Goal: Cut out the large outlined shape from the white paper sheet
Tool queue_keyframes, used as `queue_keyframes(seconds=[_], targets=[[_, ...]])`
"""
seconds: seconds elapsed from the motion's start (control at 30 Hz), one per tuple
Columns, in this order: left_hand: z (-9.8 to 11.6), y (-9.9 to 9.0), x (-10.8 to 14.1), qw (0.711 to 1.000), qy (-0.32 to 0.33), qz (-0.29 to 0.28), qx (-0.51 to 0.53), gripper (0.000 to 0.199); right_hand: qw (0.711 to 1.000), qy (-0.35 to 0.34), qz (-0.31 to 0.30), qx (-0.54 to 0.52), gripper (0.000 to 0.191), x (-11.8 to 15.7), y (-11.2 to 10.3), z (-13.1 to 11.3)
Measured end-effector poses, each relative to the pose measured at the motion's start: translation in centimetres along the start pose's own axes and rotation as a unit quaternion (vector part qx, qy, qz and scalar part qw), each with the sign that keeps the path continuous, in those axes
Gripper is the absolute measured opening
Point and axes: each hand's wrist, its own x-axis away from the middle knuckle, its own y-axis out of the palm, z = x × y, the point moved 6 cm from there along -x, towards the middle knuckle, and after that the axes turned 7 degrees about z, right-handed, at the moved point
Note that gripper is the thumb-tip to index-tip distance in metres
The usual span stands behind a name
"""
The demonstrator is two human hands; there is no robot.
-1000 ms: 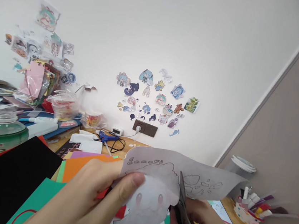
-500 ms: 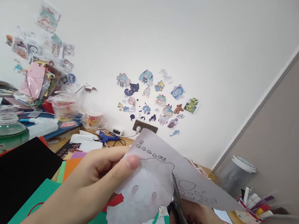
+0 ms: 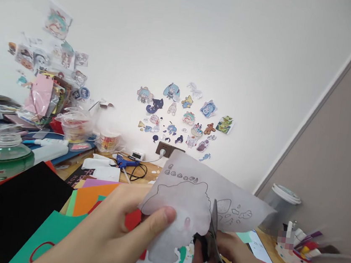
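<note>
A sheet of white paper (image 3: 187, 192) with pencil outlines is pinched between the thumb and fingers of my left hand (image 3: 140, 220). On it are a large wavy outline, a row of small shapes above, and more small shapes at the right. Part of its lower side is cut away along a curved edge, and a faint pinkish eye shows on it. My right hand (image 3: 227, 255) grips black-handled scissors (image 3: 214, 237), fingers in the loops. The blades point up at the paper, right of the large outline; one blade shows in front of the sheet.
Black paper (image 3: 10, 214), green paper (image 3: 46, 235) and orange paper (image 3: 94, 198) lie at the left. Behind are a blue glue gun (image 3: 127, 162) and a jar of green liquid (image 3: 5, 163). A pen holder (image 3: 291, 256) and a lidded bin (image 3: 280, 209) stand at the right.
The paper has turned and shifted slightly, with its right corner drawn in toward the left. The left thumb has moved right and down. The scissor blades now point more steeply upward.
</note>
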Motion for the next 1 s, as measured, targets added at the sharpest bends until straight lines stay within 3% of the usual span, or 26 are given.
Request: queue_keyframes(seconds=[0.13,0.23,0.37,0.47,0.6,0.77,0.87,1.0], targets=[[0.8,0.7,0.2,0.998,0.022,-0.056,-0.008,0.022,0.998,-0.045,0.032,0.010,0.020,0.0,-0.5,-1.2],[1.1,0.7,0.3,0.998,0.038,-0.052,-0.012,0.020,0.998,-0.049,0.015,0.029,0.019,0.0,-0.3,-1.8],[0.7,0.9,0.5,0.997,0.030,-0.065,-0.003,0.022,0.995,-0.060,0.043,0.065,0.012,0.0,-0.3,-2.6],[0.0,0.9,0.6,0.998,0.002,-0.056,0.009,0.021,0.994,-0.083,0.027,0.064,0.026,-0.3,-0.1,-2.9],[-0.2,1.1,0.5,0.997,-0.009,-0.043,0.060,0.020,0.993,-0.106,0.042,0.040,0.038,-0.6,-0.1,-2.0],[0.8,1.2,0.3,0.995,0.020,-0.022,0.091,0.018,0.991,-0.060,0.110,0.041,0.042,-0.2,0.1,0.2],[1.3,1.1,0.2,0.995,0.023,-0.003,0.098,0.023,0.996,-0.064,0.064,-0.001,0.036,-0.2,0.9,0.1],[1.2,1.2,0.3,0.992,0.000,-0.003,0.128,0.020,0.990,-0.134,0.014,-0.032,0.034,-0.6,1.0,-1.4]])
